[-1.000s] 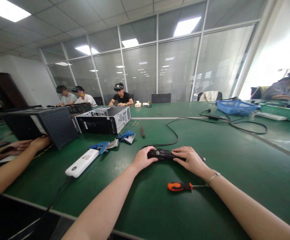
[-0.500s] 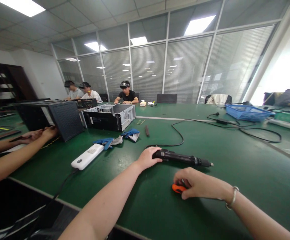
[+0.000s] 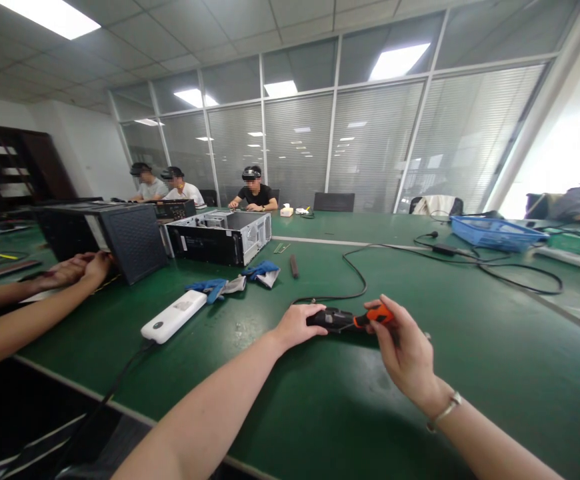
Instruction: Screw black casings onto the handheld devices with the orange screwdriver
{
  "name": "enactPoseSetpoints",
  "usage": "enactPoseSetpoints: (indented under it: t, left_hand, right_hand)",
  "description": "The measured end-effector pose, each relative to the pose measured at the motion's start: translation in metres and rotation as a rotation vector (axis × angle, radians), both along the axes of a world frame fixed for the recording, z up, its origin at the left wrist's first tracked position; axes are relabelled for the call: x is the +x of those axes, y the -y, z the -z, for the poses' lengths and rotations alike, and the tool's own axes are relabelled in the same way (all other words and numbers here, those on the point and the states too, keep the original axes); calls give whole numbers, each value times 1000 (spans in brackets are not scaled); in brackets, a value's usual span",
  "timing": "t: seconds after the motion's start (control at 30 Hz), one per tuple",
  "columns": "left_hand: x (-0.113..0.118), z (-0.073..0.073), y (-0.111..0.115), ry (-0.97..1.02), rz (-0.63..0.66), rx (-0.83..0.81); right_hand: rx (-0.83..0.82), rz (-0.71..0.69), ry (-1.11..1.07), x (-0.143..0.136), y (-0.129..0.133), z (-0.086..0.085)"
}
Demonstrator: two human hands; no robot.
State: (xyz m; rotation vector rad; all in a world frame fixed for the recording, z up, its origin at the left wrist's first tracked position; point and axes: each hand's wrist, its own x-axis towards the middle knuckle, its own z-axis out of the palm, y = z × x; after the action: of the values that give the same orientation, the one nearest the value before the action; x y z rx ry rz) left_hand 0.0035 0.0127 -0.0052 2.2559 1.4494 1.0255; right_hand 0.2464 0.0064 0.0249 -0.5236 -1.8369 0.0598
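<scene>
My left hand [image 3: 300, 327] is closed around the rear end of a black electric screwdriver [image 3: 331, 319], which lies on the green table with its cord trailing from the back. In my right hand [image 3: 407, 347], pinched between thumb and fingers, is a small screwdriver [image 3: 381, 313] with an orange and black handle. Its thin shaft points left and lies over the body of the electric screwdriver; I cannot tell whether the tip touches it. My right hand and the orange handle hide most of the electric screwdriver's front end.
White power strip [image 3: 175, 316], blue-grey gloves [image 3: 263, 272] and a brown strip [image 3: 295, 267] lie left of centre. Behind stand a silver-black computer case [image 3: 210, 241] and a dark case [image 3: 137, 237], with a co-worker's hands [image 3: 87, 268] at it. A blue basket [image 3: 497, 233] stands right; a black cable [image 3: 365, 273] winds across.
My right hand has lifted the orange screwdriver from the table and brought it up over the electric screwdriver, its shaft pointing left. My left hand keeps its hold.
</scene>
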Motion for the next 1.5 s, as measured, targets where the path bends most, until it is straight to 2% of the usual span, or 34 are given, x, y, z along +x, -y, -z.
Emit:
enactPoseSetpoints:
  t: [0.23,0.57,0.77,0.87,1.0,1.17,1.23,1.4,1.5]
  left_hand:
    - [7,1,1,16,26,-17]
    - [7,-1,3,-5,27,1]
    - [8,-2,3,4,51,4]
    - [7,-3,3,8,57,-6]
    - [7,-3,4,17,32,-14]
    - [8,-5,6,20,20,-34]
    - [8,-6,8,21,10,-19]
    - [7,-9,10,17,41,-9]
    - [7,-10,10,10,27,-31]
  right_hand:
    - [172,-19,83,-7,-1,-4]
    - [168,-29,155,-9,-6,1]
    - [198,19,281,-14,1,-7]
    - [156,30,311,-18,5,-13]
    - [-8,-7,271,-25,7,-24]
    - [-81,63,264,-34,10,-32]
    - [-59,67,243,-37,10,-32]
    - [-55,-25,171,-39,13,-22]
    - [-65,28,135,-36,13,-14]
